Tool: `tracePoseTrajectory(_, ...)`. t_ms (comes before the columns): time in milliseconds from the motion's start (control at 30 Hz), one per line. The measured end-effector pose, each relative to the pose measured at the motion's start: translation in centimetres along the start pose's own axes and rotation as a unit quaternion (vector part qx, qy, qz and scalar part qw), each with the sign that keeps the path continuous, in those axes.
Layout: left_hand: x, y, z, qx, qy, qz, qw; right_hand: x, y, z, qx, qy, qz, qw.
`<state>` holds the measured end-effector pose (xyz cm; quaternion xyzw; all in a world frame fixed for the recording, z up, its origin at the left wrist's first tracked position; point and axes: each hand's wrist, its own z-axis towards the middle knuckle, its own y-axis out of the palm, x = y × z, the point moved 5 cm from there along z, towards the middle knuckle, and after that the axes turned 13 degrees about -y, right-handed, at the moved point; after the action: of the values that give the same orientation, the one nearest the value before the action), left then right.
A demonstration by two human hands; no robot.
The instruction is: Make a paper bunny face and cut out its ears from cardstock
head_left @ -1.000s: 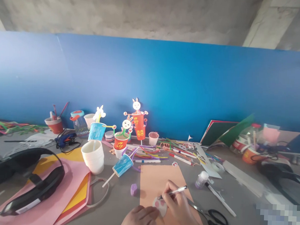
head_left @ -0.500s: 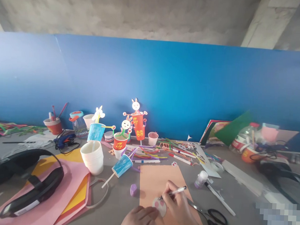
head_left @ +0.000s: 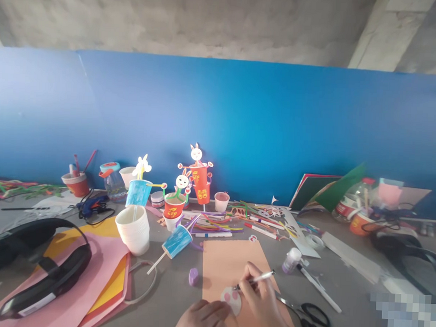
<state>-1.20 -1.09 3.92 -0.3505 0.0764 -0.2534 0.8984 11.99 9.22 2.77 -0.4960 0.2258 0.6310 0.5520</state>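
A round white paper cutout with pink spots (head_left: 235, 306) lies on a sheet of peach-coloured paper (head_left: 228, 260). My right hand (head_left: 262, 300) grips a slim white pen (head_left: 258, 278), its dark tip at the cutout's upper right edge. From the lower left, the bent fingers of my left hand (head_left: 204, 319) rest close together on the cutout's edge and pin it to the sheet. Scissors with black handles (head_left: 312, 316) lie just right of my right hand, their blades partly over the sheet's edge. A small purple piece (head_left: 193, 276) sits left of the sheet.
Beyond the sheet lie several markers and coloured strips (head_left: 218, 224). Paper-cup rabbit figures (head_left: 174, 207), stacked white cups (head_left: 135, 230) and a blue cup on a stick (head_left: 177, 241) stand or lie leftward. Headphones (head_left: 65, 263) rest on coloured paper. A glue bottle (head_left: 292, 260) is at right.
The pen tip has moved slightly up and right along the cutout, and my right hand has shifted with it. My left hand stays in place.
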Motion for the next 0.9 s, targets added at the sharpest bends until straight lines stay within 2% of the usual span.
tracePoseTrajectory(200,0.1,-0.2,0.1,0.012,0.0,-0.002,1.0,-0.1,0.3,-0.2,-0.025,0.006,0.026,0.999)
tracePoseTrajectory(367,0.0,0.2,-0.3,-0.018,0.003,0.005,1.0,-0.4,0.8,-0.3,-0.065,0.005,0.056,0.996)
tracePoseTrajectory(567,-0.1,0.3,-0.5,-0.012,0.0,0.003,1.0,-0.4,0.4,0.1,-0.032,0.005,0.035,0.999)
tracePoseTrajectory(733,-0.2,0.5,-0.5,-0.018,0.01,0.014,1.0,-0.2,-0.8,0.3,0.013,0.018,0.025,0.999)
tracePoseTrajectory(900,-0.1,0.3,-0.2,0.004,0.007,0.004,1.0,-0.8,-1.3,0.2,-0.011,0.029,0.01,0.999)
